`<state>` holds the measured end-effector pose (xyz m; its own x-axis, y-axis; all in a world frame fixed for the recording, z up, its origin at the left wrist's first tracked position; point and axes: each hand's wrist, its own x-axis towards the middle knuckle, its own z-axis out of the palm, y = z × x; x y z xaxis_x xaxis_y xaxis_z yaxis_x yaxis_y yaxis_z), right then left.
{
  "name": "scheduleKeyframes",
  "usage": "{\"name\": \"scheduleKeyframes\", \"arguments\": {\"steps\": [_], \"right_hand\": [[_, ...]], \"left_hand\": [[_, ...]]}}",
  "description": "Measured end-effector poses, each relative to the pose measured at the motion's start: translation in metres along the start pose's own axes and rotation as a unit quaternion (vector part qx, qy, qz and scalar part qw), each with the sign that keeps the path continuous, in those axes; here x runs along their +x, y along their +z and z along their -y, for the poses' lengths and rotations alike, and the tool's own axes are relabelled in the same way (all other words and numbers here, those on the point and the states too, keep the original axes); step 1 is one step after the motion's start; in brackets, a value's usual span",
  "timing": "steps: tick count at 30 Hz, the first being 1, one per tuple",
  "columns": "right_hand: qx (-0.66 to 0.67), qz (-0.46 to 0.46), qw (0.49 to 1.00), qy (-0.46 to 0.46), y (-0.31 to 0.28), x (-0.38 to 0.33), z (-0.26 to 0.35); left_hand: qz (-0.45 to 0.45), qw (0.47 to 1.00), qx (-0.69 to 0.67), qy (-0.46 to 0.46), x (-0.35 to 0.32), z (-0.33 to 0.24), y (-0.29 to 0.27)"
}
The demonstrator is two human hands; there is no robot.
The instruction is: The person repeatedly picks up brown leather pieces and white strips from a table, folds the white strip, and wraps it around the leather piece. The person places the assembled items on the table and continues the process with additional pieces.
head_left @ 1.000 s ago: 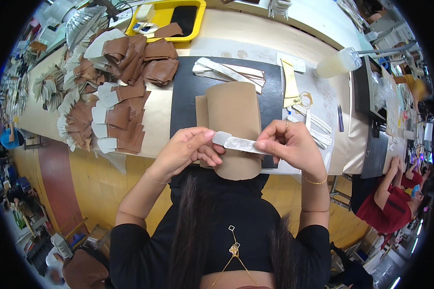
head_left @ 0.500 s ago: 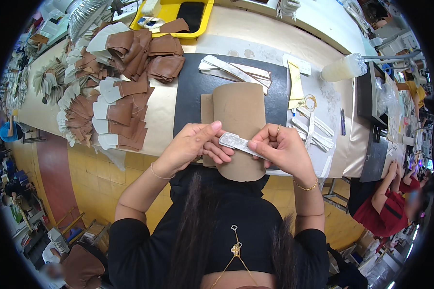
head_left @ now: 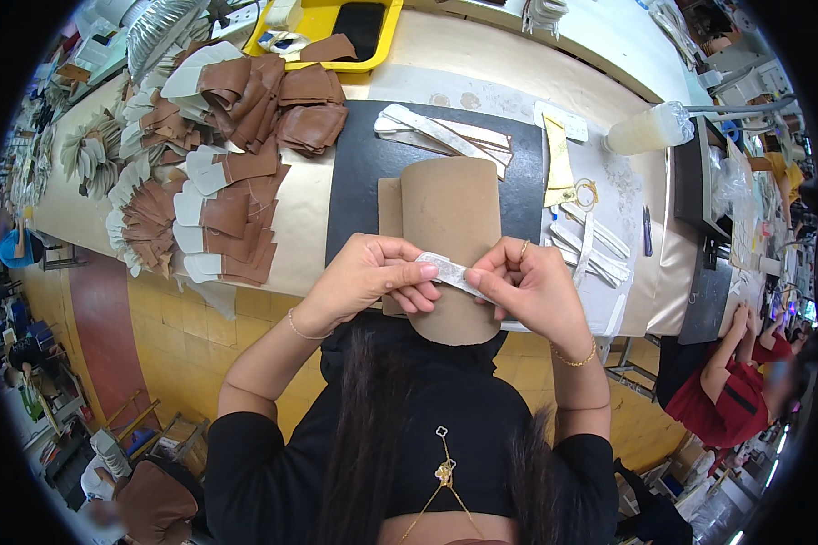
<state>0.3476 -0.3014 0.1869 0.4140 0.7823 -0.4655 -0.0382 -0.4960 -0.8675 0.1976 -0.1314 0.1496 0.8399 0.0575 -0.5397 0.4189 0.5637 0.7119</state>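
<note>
Gold-toned table (head_left: 304,209) with brown-and-white pieces (head_left: 225,214), black mat (head_left: 358,177), yellow tray (head_left: 388,41).

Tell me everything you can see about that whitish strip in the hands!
The strip is narrow and whitish-grey, with mottled patches and a rounded left end. It slants down to the right, pinched by the left grip and the right grip, above the tan curved form. Its right end is hidden. I can't tell what it's made of.

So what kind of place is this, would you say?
Probably a leather-goods workshop: stacks of brown leather-like pieces lie on the worktable, narrow white strips rest on a black mat, and a pale strip is held over a curved brown block.
</note>
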Motion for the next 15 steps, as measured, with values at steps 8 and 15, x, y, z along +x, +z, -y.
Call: {"name": "scheduleKeyframes", "arguments": {"steps": [8, 15], "right_hand": [[0.008, -0.014, 1.0, -0.004, -0.001, -0.007, -0.006], [0.079, -0.008, 0.997, 0.001, -0.009, -0.011, -0.022]], "left_hand": [[-0.011, 1.0, -0.02, 0.005, 0.002, 0.007, -0.001], [-0.027, 0.998, -0.053, 0.007, 0.002, 0.016, -0.008]]}}
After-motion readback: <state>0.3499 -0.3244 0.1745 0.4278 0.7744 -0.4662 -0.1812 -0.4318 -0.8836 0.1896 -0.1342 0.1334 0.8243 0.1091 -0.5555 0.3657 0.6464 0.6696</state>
